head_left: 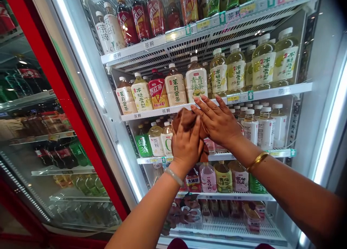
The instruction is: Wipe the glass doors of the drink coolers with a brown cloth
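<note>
A brown cloth [185, 119] is bunched up in front of the drink shelves, and my left hand [186, 147] presses on it with the fingers round its folds. Part of the cloth hangs down between my two hands. Just to the right, my right hand [221, 122] lies flat with its fingers stretched out to the upper left, its thumb side against the cloth. Faint reflections low down suggest a glass pane in front of the shelves. Behind my fingertips stands a green tea bottle [196, 77] with a white label.
Several shelves of bottled drinks fill the cooler, with white price rails [273, 91] along their edges. A red door frame [67, 108] slants down the left, beside another cooler with bottles [29, 73]. Bright light strips [81, 50] run along the sides.
</note>
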`<move>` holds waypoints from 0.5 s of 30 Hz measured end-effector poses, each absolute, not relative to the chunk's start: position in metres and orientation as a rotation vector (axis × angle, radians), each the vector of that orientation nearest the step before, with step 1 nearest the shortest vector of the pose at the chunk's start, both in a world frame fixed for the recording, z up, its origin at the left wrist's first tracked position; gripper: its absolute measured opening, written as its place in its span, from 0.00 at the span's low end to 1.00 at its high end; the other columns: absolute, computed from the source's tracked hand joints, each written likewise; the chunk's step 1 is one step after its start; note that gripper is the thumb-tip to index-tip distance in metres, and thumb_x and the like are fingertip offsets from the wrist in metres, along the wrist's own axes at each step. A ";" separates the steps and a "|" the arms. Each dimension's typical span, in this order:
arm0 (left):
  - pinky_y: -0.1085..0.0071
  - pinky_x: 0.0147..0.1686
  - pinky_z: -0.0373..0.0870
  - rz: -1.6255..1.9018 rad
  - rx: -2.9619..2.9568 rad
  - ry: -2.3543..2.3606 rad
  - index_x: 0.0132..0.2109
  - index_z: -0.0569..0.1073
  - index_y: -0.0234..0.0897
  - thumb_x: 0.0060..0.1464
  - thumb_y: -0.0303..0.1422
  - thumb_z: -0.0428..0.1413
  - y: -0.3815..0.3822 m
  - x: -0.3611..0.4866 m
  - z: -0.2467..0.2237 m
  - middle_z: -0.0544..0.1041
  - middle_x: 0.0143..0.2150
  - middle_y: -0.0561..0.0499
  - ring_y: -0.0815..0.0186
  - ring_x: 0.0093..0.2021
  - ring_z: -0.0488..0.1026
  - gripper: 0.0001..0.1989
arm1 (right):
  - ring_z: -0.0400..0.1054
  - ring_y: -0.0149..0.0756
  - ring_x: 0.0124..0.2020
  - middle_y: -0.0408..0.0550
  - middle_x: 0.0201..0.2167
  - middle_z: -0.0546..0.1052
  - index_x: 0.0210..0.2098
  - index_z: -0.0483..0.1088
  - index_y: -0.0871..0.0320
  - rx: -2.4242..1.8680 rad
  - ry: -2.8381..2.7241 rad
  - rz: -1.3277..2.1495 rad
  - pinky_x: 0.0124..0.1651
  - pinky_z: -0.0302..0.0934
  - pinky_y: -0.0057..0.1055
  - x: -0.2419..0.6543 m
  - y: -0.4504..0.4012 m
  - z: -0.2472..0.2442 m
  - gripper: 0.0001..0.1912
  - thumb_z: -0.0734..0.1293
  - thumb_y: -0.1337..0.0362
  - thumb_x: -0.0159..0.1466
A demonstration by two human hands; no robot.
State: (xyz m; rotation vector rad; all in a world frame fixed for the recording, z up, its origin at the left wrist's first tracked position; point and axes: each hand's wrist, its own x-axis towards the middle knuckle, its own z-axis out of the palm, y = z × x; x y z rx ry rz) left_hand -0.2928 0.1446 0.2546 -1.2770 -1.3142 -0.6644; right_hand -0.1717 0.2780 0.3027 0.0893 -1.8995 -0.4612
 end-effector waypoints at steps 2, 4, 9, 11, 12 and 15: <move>0.45 0.74 0.54 -0.504 -1.387 -1.189 0.75 0.57 0.38 0.64 0.32 0.56 0.135 -0.303 0.244 0.69 0.71 0.37 0.50 0.78 0.51 0.34 | 0.41 0.40 0.79 0.46 0.77 0.51 0.77 0.39 0.49 0.076 -1.895 -0.501 0.80 0.38 0.56 -0.172 0.279 0.303 0.38 0.58 0.70 0.73; 0.42 0.74 0.51 -0.403 -1.432 -1.120 0.74 0.60 0.38 0.65 0.31 0.55 0.126 -0.315 0.259 0.70 0.69 0.37 0.49 0.77 0.52 0.32 | 0.41 0.40 0.79 0.46 0.77 0.52 0.77 0.38 0.49 0.067 -1.875 -0.535 0.80 0.38 0.55 -0.173 0.279 0.303 0.38 0.58 0.69 0.74; 0.44 0.73 0.56 -0.700 -1.139 -1.347 0.74 0.59 0.36 0.68 0.33 0.50 0.133 -0.316 0.320 0.64 0.73 0.35 0.47 0.78 0.49 0.30 | 0.42 0.40 0.78 0.45 0.76 0.52 0.77 0.39 0.50 0.062 -1.821 -0.587 0.80 0.37 0.54 -0.176 0.279 0.302 0.38 0.60 0.66 0.74; 0.43 0.73 0.55 -0.717 -1.130 -1.357 0.74 0.58 0.36 0.68 0.33 0.50 0.142 -0.305 0.312 0.65 0.72 0.35 0.46 0.78 0.49 0.31 | 0.43 0.41 0.78 0.47 0.76 0.52 0.78 0.37 0.53 0.060 -1.825 -0.603 0.80 0.37 0.54 -0.175 0.279 0.302 0.38 0.59 0.67 0.74; 0.42 0.73 0.55 -0.686 -1.164 -1.335 0.75 0.57 0.35 0.67 0.34 0.51 0.144 -0.300 0.301 0.65 0.72 0.34 0.45 0.78 0.49 0.32 | 0.43 0.41 0.78 0.47 0.76 0.53 0.78 0.36 0.54 0.058 -1.828 -0.607 0.80 0.37 0.54 -0.175 0.279 0.301 0.39 0.59 0.67 0.74; 0.39 0.73 0.52 -0.572 -1.307 -1.241 0.77 0.49 0.33 0.65 0.35 0.54 0.143 -0.299 0.260 0.65 0.72 0.32 0.46 0.78 0.49 0.38 | 0.43 0.43 0.78 0.48 0.77 0.52 0.78 0.34 0.54 0.057 -1.845 -0.600 0.80 0.39 0.54 -0.173 0.279 0.301 0.39 0.58 0.68 0.74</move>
